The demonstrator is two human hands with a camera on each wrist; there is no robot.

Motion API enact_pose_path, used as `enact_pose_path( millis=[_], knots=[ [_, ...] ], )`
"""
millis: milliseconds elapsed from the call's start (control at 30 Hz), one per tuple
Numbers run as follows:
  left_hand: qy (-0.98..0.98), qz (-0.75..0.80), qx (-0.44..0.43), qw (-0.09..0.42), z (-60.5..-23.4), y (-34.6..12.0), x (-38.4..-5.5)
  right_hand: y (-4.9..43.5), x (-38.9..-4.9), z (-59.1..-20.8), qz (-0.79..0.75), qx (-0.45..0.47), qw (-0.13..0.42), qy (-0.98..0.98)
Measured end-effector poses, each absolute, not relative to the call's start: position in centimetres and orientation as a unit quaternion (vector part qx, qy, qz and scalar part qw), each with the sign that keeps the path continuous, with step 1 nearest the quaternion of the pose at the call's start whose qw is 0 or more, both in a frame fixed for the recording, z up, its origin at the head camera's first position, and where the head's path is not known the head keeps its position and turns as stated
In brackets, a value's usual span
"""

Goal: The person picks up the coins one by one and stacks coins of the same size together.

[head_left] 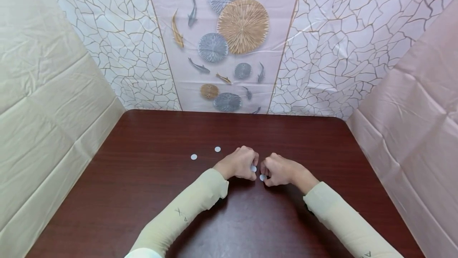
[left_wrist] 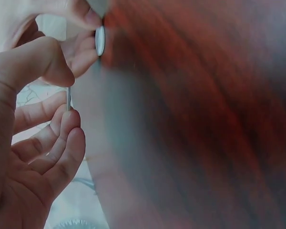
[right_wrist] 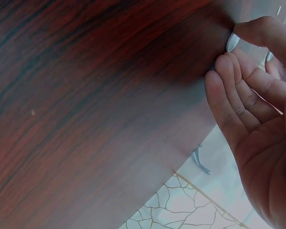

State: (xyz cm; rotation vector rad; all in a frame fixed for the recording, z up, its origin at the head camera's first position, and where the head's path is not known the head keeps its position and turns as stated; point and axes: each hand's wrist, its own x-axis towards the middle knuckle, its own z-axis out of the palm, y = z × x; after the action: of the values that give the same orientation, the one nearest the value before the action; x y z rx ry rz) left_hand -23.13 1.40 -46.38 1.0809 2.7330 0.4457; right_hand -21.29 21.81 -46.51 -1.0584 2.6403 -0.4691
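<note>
Two hands pinch two small white discs above a dark wooden table

We look down at a dark reddish-brown table point(head_left: 304, 134). Just right of the frame's centre, a little below the middle, two bare hands face each other, near but apart. The left hand point(head_left: 239, 163) pinches one disc point(head_left: 253, 168) between thumb and fingertips; the right hand point(head_left: 280, 170) pinches another disc point(head_left: 262, 177) in the same way. In both hands the gap between thumb and fingers is narrow, only as wide as the disc it holds. Two more discs lie apart on the table, left of centre in the frame: a nearer disc point(head_left: 194, 157) and a farther disc point(head_left: 217, 149).

Seen edge-on in the left wrist view, the left hand's disc is a thin line, its rim caught between thumb above and fingers below. We judge these discs to be very light and stiff, perhaps plastic or card, though we cannot tell which. Their faces look smooth, so we would expect them to slide under a fingertip. The rim seems the best place to take hold, at two opposite points, with a gentle squeeze; a hard one might make a disc spring away.
</note>
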Motion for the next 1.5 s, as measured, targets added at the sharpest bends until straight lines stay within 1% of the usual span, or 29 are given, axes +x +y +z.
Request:
enact_pose_path(
  millis=[233,400,800,1133,1500],
  knots=[
    [0.918,0.166,0.354,0.070,-47.3,1.9,-22.5,21.9,-21.3,-46.6,-0.171,-0.362,0.126,0.908],
    [0.917,0.178,0.349,0.070,-47.9,2.3,-22.2,22.0,-21.2,-46.7,-0.173,-0.357,0.125,0.909],
    [0.924,0.199,0.323,0.055,-48.3,3.1,-21.2,22.2,-21.3,-46.6,-0.187,-0.354,0.133,0.906],
    [0.926,0.231,0.293,0.063,-48.8,3.4,-20.6,22.3,-21.2,-46.7,-0.208,-0.333,0.153,0.907],
    [0.927,0.223,0.297,0.050,-49.2,3.7,-20.2,22.4,-21.0,-46.9,-0.215,-0.338,0.132,0.907]
  ],
)
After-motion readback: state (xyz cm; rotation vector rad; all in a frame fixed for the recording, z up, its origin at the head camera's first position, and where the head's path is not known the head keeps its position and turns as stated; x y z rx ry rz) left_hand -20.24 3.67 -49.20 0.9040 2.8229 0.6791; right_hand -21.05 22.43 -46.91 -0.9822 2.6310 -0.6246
